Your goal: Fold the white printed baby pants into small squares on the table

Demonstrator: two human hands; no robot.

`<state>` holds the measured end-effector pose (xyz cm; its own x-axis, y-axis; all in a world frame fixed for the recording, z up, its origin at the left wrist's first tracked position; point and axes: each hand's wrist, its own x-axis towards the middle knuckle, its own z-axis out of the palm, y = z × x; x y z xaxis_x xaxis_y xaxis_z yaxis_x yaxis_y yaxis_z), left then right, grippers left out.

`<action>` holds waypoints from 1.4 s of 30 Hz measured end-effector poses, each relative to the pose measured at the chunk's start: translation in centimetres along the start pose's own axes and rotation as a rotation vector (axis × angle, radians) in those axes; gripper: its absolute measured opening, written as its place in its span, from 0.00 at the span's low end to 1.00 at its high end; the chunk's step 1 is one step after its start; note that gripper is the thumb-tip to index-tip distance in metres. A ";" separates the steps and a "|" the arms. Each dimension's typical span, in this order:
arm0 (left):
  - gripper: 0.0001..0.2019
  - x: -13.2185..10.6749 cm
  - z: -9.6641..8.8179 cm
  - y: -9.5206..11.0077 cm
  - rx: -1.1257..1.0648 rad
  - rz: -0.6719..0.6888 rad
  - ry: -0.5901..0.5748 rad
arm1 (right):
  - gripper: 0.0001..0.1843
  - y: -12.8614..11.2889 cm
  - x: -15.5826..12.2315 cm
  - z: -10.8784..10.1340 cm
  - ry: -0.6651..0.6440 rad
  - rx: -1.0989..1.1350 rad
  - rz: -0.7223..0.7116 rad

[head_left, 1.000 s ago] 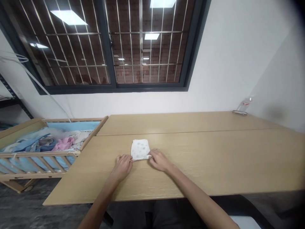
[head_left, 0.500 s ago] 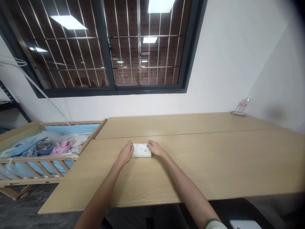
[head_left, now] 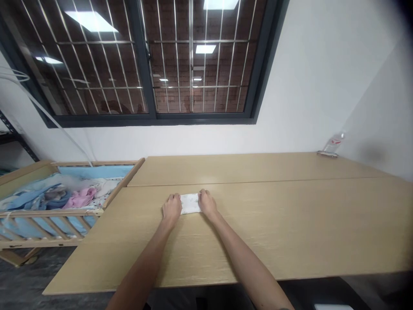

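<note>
Fingers (head_left: pixel 172 199) of the left hand (head_left: pixel 171 209) clasp one end of a folded white cloth (head_left: pixel 190 203) lying on the wooden surface (head_left: pixel 274 224), and the fingers (head_left: pixel 202 196) of the right hand (head_left: pixel 207 205) clasp the other. It looks light and limp, best held by those folded ends.

No legible text — red mark on clear plastic stand (head_left: pixel 334 143) too small to read.
</note>
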<state>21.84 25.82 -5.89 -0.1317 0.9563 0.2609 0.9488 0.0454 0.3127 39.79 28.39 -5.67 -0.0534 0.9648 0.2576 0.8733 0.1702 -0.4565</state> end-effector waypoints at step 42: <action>0.39 -2.3 2.5 -1.3 -0.123 0.320 -0.122 | 0.36 -0.7 -3.0 0.9 -0.167 -0.093 -0.335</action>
<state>21.64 24.31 -9.18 0.2091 0.9442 0.2545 0.8937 -0.2902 0.3423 38.90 25.55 -6.86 -0.4146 0.8795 0.2338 0.8338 0.4700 -0.2895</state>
